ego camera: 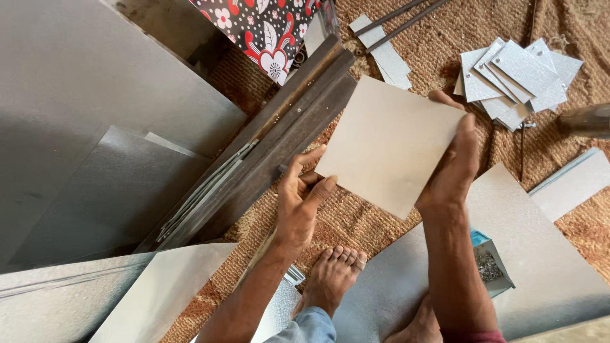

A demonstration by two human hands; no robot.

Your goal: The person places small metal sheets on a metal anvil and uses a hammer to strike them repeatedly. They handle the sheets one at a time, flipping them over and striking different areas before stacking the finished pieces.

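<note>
A square sheet of light grey metal (387, 143) is held flat above the woven brown mat (356, 222). My left hand (298, 200) grips its near left corner, thumb on top. My right hand (454, 159) clamps its right edge, fingers curled over the far corner. A long dark wooden beam (267, 146) lies diagonally just left of the sheet, with thin metal strips resting along it. My bare foot (333, 276) rests on the mat below the sheet.
Large metal sheets (82, 127) cover the left side and another sheet (540, 254) lies at lower right. A pile of small cut metal squares (518, 79) sits at upper right. A small box of tiny fasteners (489, 263) lies by my right forearm. Floral fabric (267, 28) shows at top.
</note>
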